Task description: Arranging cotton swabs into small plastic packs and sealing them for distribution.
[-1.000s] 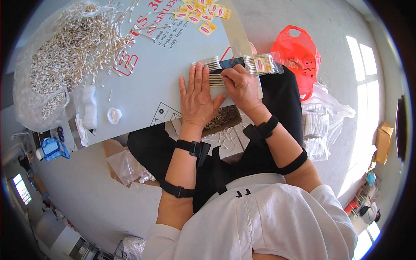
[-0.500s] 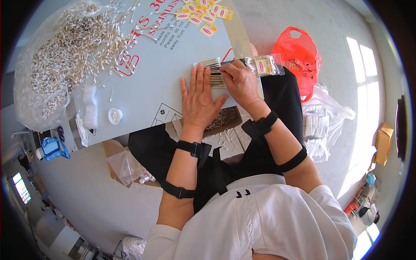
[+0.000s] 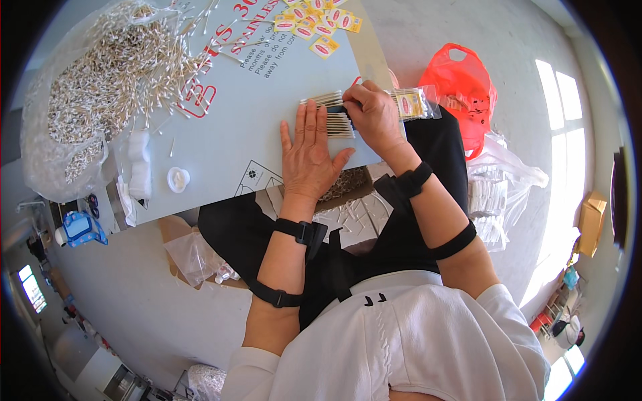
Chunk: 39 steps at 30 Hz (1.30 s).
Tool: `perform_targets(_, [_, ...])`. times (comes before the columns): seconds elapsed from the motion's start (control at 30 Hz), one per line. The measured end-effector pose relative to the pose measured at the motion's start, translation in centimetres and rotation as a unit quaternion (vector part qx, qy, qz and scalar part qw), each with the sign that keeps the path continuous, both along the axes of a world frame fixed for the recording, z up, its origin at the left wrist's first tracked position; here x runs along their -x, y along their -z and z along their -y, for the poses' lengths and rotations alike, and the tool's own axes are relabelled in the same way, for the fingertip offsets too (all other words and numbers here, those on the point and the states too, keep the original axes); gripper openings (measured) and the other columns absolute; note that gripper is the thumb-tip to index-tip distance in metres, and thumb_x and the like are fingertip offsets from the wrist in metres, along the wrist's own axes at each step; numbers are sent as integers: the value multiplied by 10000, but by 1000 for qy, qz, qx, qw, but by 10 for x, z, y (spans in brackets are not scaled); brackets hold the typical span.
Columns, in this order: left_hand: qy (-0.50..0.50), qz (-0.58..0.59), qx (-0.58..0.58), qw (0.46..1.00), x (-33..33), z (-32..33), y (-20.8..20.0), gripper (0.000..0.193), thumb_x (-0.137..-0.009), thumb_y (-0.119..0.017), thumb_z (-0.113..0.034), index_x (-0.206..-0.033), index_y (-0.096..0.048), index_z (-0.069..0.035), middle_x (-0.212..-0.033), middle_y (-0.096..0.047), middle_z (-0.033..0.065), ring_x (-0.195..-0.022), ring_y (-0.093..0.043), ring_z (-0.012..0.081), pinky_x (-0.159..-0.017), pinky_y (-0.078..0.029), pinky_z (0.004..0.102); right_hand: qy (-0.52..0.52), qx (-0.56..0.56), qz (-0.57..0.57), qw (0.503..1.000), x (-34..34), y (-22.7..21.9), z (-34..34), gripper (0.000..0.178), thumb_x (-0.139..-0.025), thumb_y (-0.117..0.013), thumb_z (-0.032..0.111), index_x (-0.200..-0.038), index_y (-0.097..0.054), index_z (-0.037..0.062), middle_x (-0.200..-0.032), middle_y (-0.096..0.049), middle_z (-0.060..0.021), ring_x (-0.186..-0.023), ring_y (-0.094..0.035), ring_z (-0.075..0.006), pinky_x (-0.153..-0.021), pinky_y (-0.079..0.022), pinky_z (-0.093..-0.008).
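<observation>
My left hand (image 3: 307, 157) lies flat on the table with its fingers stretched out. Its fingertips rest on the left end of a row of cotton swabs (image 3: 340, 125) with wooden sticks. Right of it, my right hand (image 3: 376, 119) is closed in a pinch at the right end of the swabs. Whatever it pinches is hidden by the fingers. More swabs (image 3: 328, 99) lie just beyond the fingers, and a dark strip shows between the two groups. Beside my right hand, a clear bag of swabs with a yellow label (image 3: 410, 104) reaches past the table edge.
A big clear bag of loose swabs (image 3: 100, 87) spills over the table's left side. Yellow labels (image 3: 324, 47) lie scattered at the back. A small white tub (image 3: 178, 179) stands near the front edge. Below are a box of swabs (image 3: 348, 186) and a red plastic bag (image 3: 461, 93).
My right hand has shifted slightly right, uncovering the swab tips at the row's right end. My left hand has stayed nearly still.
</observation>
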<state>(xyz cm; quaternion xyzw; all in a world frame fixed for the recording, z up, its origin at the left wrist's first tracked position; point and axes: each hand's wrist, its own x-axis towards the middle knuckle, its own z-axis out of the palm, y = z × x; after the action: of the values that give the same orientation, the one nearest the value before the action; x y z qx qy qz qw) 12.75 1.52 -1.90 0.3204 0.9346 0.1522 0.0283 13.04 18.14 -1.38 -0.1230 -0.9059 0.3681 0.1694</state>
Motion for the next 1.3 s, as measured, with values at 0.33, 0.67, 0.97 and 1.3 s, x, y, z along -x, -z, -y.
perform_targets(0.33, [1,-5,-8,1000,-1,0,0,900,-848,-606,-567,-1499,-304,-24,-1599,-225,131,-1491,-169,266,-1189,-106,536,-24,-18,4,1000,3,3,-1,75,-809,-687,105,-874,-679,70,-844,-625,-107,-767,-648,-314,-665,-511,-389])
perform_targets(0.67, [0,-4,-11,1000,-1,1,2,909,-848,-604,-569,-1501,-295,-18,-1590,-239,135,-1487,-178,276,-1188,-111,539,-53,-5,16,998,2,4,-3,56,-801,-688,96,-848,-679,67,-841,-616,-107,-778,-648,-314,-669,-514,-393])
perform_targets(0.97, [6,-24,-10,1000,-2,-1,3,837,-889,-582,-508,-1499,-291,-15,-1558,-285,143,-1463,-223,304,-1187,-129,532,-57,-85,-5,995,49,-2,-19,98,-789,-709,123,-869,-676,78,-892,-623,-97,-804,-645,-313,-699,-512,-386])
perform_targets(1.3, [-71,-21,-240,968,5,-9,9,564,-981,-515,-296,-1427,-390,26,-1457,-371,201,-1374,-326,353,-1137,-264,475,28,246,-155,956,-27,13,38,234,-957,-525,36,-1179,-580,-12,-1275,-547,-163,-1141,-559,-283,-960,-449,-326])
